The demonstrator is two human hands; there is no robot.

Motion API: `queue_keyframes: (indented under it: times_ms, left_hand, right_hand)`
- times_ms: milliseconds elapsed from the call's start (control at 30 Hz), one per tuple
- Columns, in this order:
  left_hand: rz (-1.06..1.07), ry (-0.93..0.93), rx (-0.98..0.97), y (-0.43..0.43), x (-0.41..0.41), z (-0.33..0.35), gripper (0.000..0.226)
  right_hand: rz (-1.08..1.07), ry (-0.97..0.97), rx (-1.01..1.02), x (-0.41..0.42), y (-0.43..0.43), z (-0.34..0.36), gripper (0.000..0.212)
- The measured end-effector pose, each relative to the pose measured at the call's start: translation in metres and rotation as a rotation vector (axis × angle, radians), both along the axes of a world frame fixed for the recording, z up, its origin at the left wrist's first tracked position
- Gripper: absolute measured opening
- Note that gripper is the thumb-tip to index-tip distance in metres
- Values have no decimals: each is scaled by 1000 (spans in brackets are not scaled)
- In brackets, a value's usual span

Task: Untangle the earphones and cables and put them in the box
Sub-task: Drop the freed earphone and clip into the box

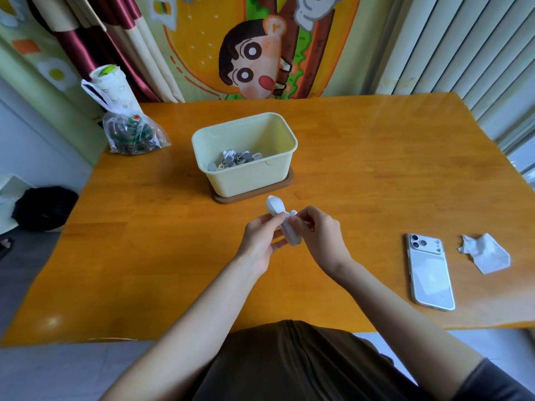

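Cable bundle (274, 206) partly behind fingers (311, 216)

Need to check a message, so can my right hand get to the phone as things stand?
Probably not yet: the right hand and left hand both pinch the white bundle. Only bare table lies toward the phone, so letting go should suffice.

- We count two hands: the left hand (259, 240) and the right hand (320, 235).
- One white bundle (274, 205) between them.
- One box (249, 183) beyond them.
- One phone (430, 273) and one crumpled paper (486, 253), right of the right hand.
- One plastic bag (133, 134), beyond the left hand.
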State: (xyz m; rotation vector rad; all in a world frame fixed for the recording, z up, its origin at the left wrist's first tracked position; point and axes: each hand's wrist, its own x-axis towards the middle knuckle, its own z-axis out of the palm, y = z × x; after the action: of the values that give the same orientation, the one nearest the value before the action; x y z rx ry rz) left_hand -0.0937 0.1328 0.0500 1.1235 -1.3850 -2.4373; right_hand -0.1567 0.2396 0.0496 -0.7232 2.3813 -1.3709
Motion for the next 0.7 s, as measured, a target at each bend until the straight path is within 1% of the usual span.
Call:
queue_keyframes:
  times_ms: [200, 267, 333, 400, 533, 700]
  left_hand:
    - [-72, 65, -84, -1, 5, 4, 20]
    - [-75, 73, -114, -1, 5, 7, 22]
    - [-85, 74, -151, -2, 6, 9, 16]
    - [-105, 76, -164, -3, 6, 11, 13]
    - [-132, 110, -122, -2, 4, 12, 16]
    - [-136, 181, -52, -3, 2, 14, 20]
  right_hand:
    - [28, 63, -10, -5, 0, 7, 20]
    - [42, 124, -9, -6, 1, 9, 21]
    - [49, 174, -12, -7, 0, 11, 21]
    - [51, 168, -26, -9, 0, 14, 20]
    - [29, 116, -68, -13, -1, 20, 17]
    - [3, 111, -46, -15, -1, 23, 15]
